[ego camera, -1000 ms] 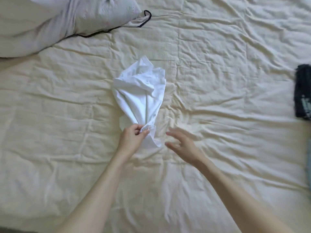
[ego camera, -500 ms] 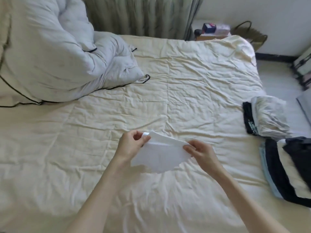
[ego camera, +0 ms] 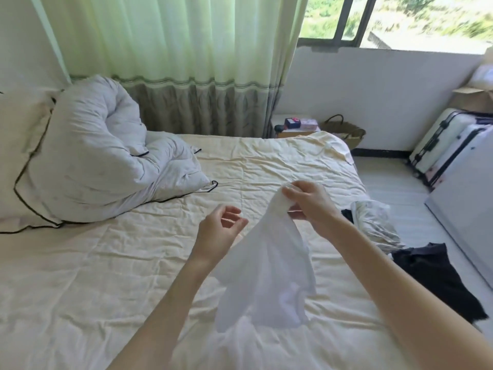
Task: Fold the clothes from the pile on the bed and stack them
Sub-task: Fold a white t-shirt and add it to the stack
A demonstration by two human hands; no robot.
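Note:
A thin white garment (ego camera: pixel 269 276) hangs in the air above the cream bed sheet (ego camera: pixel 106 263). My right hand (ego camera: pixel 309 206) pinches its top edge and holds it up. My left hand (ego camera: pixel 221 231) hovers just left of the cloth with its fingers loosely curled, holding nothing. At the bed's right edge lie a folded grey-white piece (ego camera: pixel 373 222) on something black, and a dark garment (ego camera: pixel 437 276) spread nearer to me.
A bunched grey duvet (ego camera: pixel 101 161) and a pillow (ego camera: pixel 18 156) fill the bed's left side. Green curtains (ego camera: pixel 170 49) hang behind. A small table with boxes (ego camera: pixel 296 124), a woven basket (ego camera: pixel 344 129) and white suitcases (ego camera: pixel 448 145) stand to the right.
My left hand has let go of the white garment, which now hangs from my right hand alone, lifted higher. The view has tilted up toward the window.

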